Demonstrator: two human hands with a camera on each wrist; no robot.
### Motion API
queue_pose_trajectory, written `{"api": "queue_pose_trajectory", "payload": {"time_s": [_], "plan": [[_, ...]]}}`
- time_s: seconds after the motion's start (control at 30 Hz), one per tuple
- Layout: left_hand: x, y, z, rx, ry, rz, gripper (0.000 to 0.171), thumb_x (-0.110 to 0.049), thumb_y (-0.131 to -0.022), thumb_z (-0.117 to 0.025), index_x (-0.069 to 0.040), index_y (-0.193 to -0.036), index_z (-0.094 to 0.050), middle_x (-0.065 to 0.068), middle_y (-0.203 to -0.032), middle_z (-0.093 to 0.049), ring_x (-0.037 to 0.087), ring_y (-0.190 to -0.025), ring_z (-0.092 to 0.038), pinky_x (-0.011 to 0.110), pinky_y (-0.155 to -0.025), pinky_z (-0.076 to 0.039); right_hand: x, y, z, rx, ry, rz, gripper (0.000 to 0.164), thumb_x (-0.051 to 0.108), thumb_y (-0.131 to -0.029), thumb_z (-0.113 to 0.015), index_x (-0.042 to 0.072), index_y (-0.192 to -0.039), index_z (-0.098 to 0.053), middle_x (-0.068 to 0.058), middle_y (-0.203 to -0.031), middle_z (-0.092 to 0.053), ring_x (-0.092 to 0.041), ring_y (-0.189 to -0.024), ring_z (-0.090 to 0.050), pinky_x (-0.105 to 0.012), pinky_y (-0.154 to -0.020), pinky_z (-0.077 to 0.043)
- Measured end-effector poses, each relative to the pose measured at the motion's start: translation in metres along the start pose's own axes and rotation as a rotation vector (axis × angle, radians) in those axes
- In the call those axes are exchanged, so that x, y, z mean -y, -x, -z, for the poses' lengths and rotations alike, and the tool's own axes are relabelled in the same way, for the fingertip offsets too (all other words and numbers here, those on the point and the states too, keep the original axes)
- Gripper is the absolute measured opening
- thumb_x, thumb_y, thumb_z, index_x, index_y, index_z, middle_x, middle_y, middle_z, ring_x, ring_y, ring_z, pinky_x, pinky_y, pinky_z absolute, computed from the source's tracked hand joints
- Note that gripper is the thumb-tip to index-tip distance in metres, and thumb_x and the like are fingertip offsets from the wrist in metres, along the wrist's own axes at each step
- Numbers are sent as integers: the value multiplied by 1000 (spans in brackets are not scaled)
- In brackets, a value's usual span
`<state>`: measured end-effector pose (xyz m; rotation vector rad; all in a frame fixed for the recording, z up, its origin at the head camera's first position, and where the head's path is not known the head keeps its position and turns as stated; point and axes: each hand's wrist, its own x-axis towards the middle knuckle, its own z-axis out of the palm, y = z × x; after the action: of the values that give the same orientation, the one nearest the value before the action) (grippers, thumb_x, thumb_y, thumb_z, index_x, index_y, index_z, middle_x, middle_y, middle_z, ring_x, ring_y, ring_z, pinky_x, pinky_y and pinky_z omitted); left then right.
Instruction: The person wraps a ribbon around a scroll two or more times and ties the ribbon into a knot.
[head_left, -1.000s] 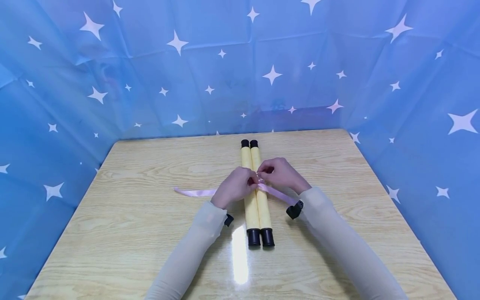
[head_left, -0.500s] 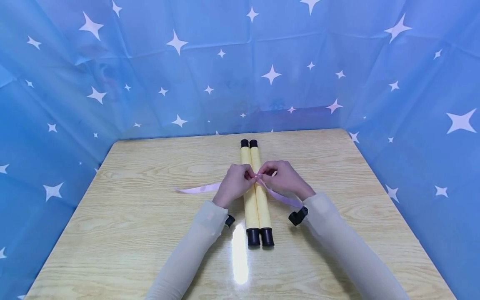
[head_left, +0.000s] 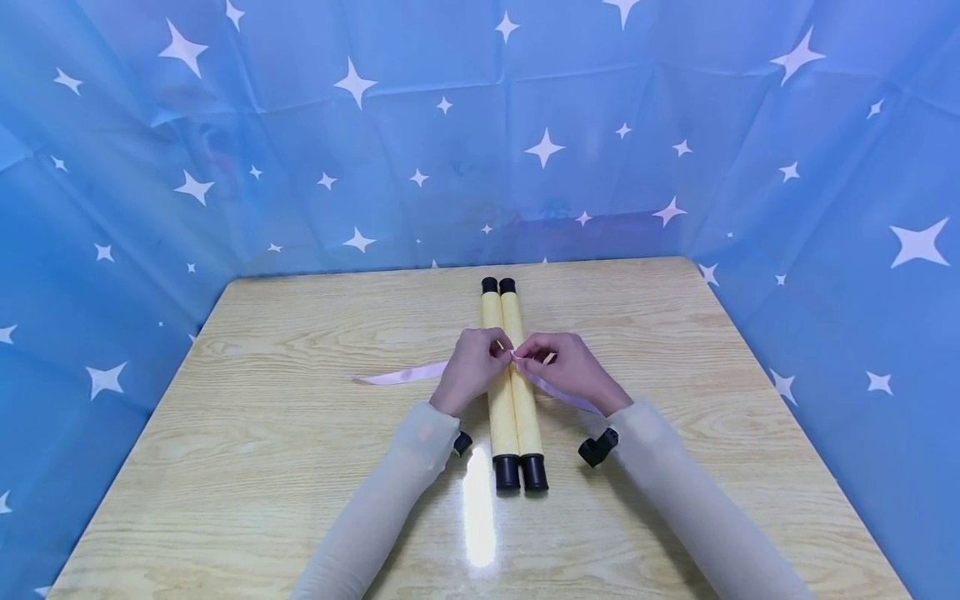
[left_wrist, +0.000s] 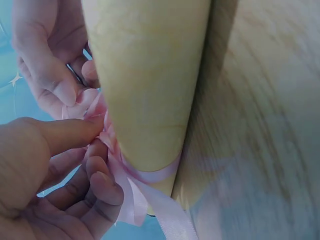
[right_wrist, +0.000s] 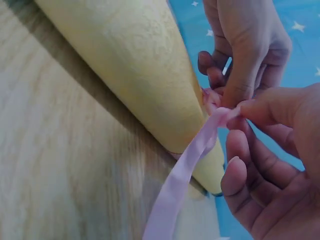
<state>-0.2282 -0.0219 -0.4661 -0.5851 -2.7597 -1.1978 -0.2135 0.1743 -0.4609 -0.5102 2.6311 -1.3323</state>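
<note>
A scroll (head_left: 505,421) of two cream-yellow rolls with black end caps lies lengthwise on the table. A pink ribbon (right_wrist: 175,187) passes round its middle, seen also in the left wrist view as a band with hanging tails (left_wrist: 172,215). Above the rolls, my left hand (head_left: 471,367) pinches gathered ribbon between thumb and forefinger. Close beside it, my right hand (head_left: 566,365) pinches a folded part of the ribbon, its other fingers loosely curled. One tail (head_left: 405,376) stretches left over the table; another runs right, under my right hand. Fingers partly hide the knot area.
The wood-grain table (head_left: 262,467) reaches out on both sides of the scroll. A blue curtain (head_left: 450,142) with white stars stands behind and along both sides. A bright light reflection (head_left: 478,508) shows near the scroll's lower end.
My right hand has come down slightly and its fingertips now pinch the ribbon close to my left hand's. The left tail has slid a little to the right. The scroll stays put.
</note>
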Motion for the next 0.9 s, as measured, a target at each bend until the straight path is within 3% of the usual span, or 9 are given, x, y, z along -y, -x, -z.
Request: {"api": "queue_pose_trajectory", "payload": {"time_s": [0.1,0.37,0.53,0.7,0.9], "plan": [[1,0,-1,-9,4,5,6,-4,-92,-70,-8,-87,-73,1,-73,-68,8,-64,-56,18,-58,-45,-1,0,-2,14,-35,-27,15,34,-98,-70,23,-104,-77,5,-94,-76,-21,-87,-69,-34,-72,-56],[4,-1,-4,-31,26,36,13,-10,-94,-72,-9,-81,-68,1,-74,-67,9,-66,-57,18,-58,-45,-2,-6,-7,32,-311,-202,18,17,-103,-58,9,-118,-62,-10,-96,-78,-24,-83,-72,-32,-71,-59],[7,-2,-5,-29,33,19,13,-7,-92,-73,-9,-81,-67,1,-73,-66,8,-65,-56,18,-58,-44,-6,-9,-6,-2,-236,-170,28,28,-101,-66,14,-125,-65,-7,-95,-78,-20,-84,-72,-31,-76,-57],[9,-3,-2,-4,45,-24,10,-3,-90,-72,-9,-83,-68,2,-74,-67,8,-66,-56,18,-60,-46,-12,-10,-2,2,-202,-125,20,36,-97,-72,22,-111,-77,-2,-100,-77,-21,-91,-70,-32,-80,-56],[14,-5,9,76,86,-81,4,-8,-92,-75,-7,-91,-72,2,-78,-68,10,-69,-59,20,-62,-50,-16,-12,2,-4,-176,-115,18,43,-92,-76,28,-101,-80,3,-101,-78,-23,-94,-69,-35,-81,-54]]}}
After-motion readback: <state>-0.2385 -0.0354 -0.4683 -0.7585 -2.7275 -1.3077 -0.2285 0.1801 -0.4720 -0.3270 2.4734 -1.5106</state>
